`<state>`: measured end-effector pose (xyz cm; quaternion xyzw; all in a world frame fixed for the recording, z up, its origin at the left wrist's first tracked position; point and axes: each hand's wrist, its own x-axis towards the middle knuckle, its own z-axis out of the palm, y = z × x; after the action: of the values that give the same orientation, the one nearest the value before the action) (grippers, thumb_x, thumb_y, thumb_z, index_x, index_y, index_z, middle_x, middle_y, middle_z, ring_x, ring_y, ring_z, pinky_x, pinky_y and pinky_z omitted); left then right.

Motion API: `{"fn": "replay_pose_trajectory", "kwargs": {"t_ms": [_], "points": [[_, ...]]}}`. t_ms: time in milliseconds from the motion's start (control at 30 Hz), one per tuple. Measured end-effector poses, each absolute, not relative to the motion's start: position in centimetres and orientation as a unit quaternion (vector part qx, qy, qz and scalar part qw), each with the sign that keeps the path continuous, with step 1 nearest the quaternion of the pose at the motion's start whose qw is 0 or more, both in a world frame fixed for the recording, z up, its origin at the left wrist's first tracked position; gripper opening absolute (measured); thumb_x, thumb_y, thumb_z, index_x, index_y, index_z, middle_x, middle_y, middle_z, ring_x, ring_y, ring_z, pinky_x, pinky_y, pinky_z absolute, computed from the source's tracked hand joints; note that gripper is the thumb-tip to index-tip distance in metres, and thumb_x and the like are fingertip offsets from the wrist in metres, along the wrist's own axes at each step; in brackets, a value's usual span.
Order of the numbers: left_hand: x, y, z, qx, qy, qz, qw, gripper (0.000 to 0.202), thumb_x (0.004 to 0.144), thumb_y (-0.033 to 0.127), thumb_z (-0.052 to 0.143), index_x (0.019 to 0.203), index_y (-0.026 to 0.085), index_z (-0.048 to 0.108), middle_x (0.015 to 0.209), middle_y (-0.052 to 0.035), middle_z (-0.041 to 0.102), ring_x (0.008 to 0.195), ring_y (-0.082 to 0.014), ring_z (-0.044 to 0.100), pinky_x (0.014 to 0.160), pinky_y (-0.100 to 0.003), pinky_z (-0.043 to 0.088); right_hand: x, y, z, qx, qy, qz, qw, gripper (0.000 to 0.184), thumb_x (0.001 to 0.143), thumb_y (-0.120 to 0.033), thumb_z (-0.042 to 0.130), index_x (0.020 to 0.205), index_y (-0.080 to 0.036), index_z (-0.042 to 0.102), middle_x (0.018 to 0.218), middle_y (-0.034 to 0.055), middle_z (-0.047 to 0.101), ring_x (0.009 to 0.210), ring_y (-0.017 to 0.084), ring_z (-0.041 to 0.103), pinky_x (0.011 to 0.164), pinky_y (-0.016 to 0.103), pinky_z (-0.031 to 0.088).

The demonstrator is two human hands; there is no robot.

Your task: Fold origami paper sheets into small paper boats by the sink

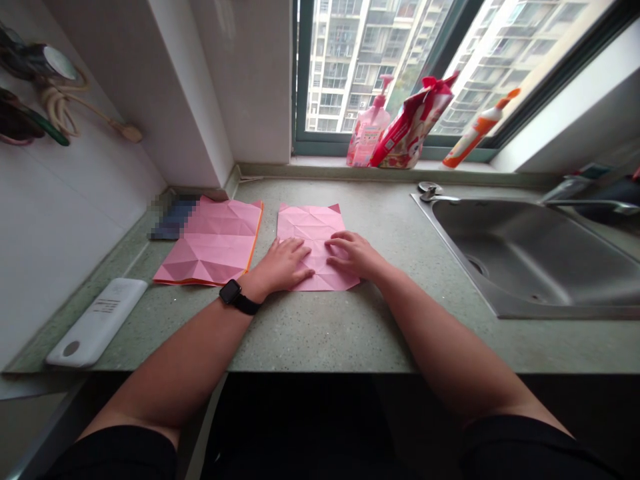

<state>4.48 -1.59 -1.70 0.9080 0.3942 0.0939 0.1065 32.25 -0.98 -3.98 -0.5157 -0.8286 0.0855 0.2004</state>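
A pink sheet of origami paper [309, 223], marked with creases and folded at some corners, lies on the countertop in front of me. On its left part rests my left hand [286, 265], fingers stretched out flat; a black watch [239, 297] is on that wrist. My right hand [354, 255] lies on the right side of the same sheet, its fingers spread and pressing lightly. Just left of the hands is a stack of creased pink papers [220, 233] with an orange edge showing.
At left, a white power bank [100, 323] lies near the wall. A steel sink [530, 260] is set into the counter [320, 333] at right. On the windowsill stand a pink pump bottle [369, 133], a red bag [415, 123] and an orange-and-white bottle [475, 137].
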Motion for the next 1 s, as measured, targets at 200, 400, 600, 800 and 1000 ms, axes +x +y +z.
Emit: {"fn": "replay_pose_trajectory", "kwargs": {"t_ms": [200,400,600,800,1000], "points": [[1.8,-2.0,-0.1,0.932,0.276,0.156,0.177,0.051,0.090,0.047,0.088,0.133,0.025,0.070,0.160,-0.0149,0.057,0.152,-0.0360,0.051,0.128,-0.054,0.044,32.3,-1.0,-3.9,-0.517,-0.829,0.092,0.193,0.036,0.095,-0.045,0.082,0.129,-0.033,0.080,0.142,0.0100,0.071,0.131,0.034,0.068,0.118,0.058,0.054],[-0.9,-1.8,1.5,0.927,0.281,0.107,0.224,0.033,0.079,0.036,0.095,0.102,0.024,0.075,0.136,-0.0087,0.067,0.130,-0.0320,0.065,0.114,-0.046,0.054,32.4,-1.1,-3.8,-0.519,-0.828,0.094,0.189,0.037,0.094,-0.044,0.083,0.129,-0.033,0.080,0.144,0.0102,0.071,0.133,0.034,0.066,0.119,0.059,0.052],[-1.0,-1.5,2.7,0.921,0.279,0.117,0.245,0.005,0.092,0.024,0.073,0.089,0.023,0.076,0.131,-0.0071,0.072,0.115,-0.0252,0.072,0.105,-0.040,0.056,32.9,-0.8,-3.7,-0.506,-0.828,0.126,0.208,0.037,0.093,-0.045,0.083,0.128,-0.032,0.081,0.144,0.0112,0.071,0.133,0.035,0.067,0.120,0.060,0.052],[-1.3,-1.3,3.8,0.894,0.291,0.231,0.250,0.013,0.099,0.029,0.064,0.100,0.023,0.075,0.116,-0.0060,0.079,0.107,-0.0229,0.074,0.101,-0.039,0.059,34.5,-1.2,-1.3,-0.490,-0.758,0.258,0.343,0.048,0.107,-0.068,0.055,0.121,-0.031,0.083,0.134,0.0102,0.079,0.132,0.032,0.070,0.120,0.058,0.051],[-0.4,-0.6,2.7,0.800,0.368,0.433,0.192,0.010,0.100,0.030,0.066,0.100,0.021,0.071,0.108,-0.0064,0.078,0.101,-0.0212,0.074,0.097,-0.038,0.061,35.2,-2.8,1.5,-0.422,-0.755,0.366,0.343,0.067,0.092,-0.088,0.063,0.122,-0.032,0.084,0.131,0.0077,0.082,0.127,0.034,0.072,0.113,0.054,0.055]]}}
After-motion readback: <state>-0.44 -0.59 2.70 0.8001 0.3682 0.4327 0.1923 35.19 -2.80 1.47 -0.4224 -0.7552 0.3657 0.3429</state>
